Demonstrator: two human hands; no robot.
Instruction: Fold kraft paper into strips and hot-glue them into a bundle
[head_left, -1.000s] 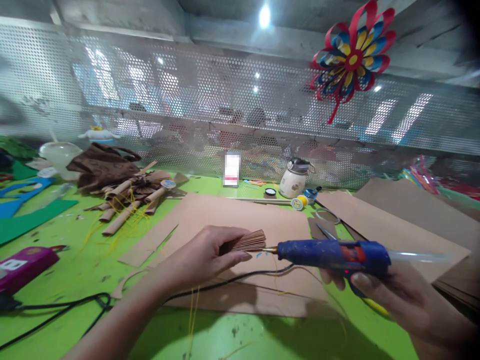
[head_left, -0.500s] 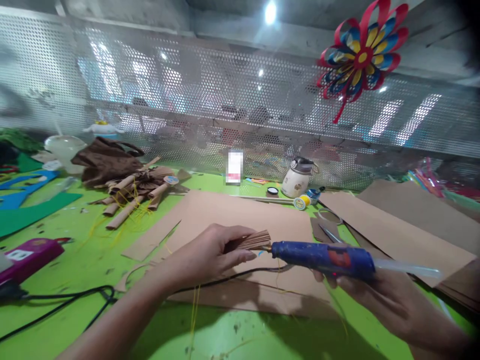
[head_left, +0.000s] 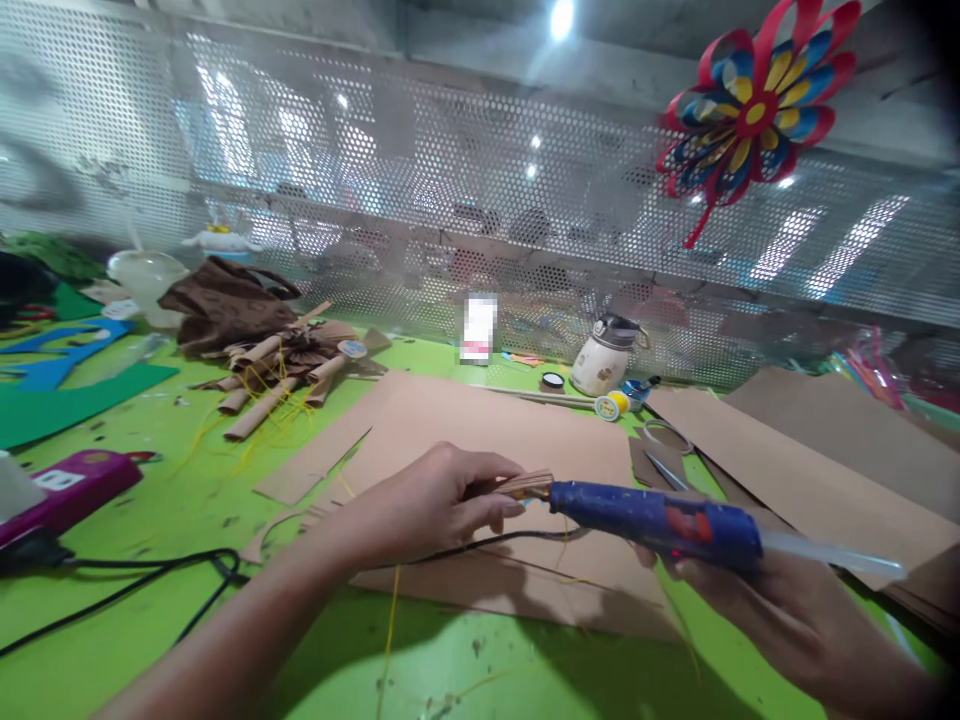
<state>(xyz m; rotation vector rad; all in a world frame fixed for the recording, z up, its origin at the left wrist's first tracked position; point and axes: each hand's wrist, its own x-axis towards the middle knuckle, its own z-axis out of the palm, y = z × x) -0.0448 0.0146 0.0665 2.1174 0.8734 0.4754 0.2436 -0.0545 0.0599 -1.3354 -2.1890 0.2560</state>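
Observation:
My left hand [head_left: 450, 500] is closed on a bundle of folded brown paper [head_left: 525, 484], its pleated edge poking out past the fingers. In my right hand [head_left: 772, 610] is a blue hot glue gun [head_left: 652, 520], a clear glue stick [head_left: 832, 553] jutting from its back and a small red light lit on its side. The nozzle meets the end of the folded paper, or sits just at it; the exact contact is hard to see. Beneath both hands lie large brown paper sheets [head_left: 495, 420]. The gun's black cord [head_left: 502, 540] runs left under my left hand.
Brown paper rolls with yellow thread [head_left: 266, 405] lie at the left, near a brown cloth bag [head_left: 225, 305]. A purple power strip [head_left: 82, 490] sits at the left edge. Scissors [head_left: 666, 470], a thread spool [head_left: 611, 404] and a white bottle [head_left: 602, 355] stand or lie at the right.
The view has shifted slightly, so the surroundings appear further right. The folded paper has tilted and shows less of its pleated side. Both hands keep their holds.

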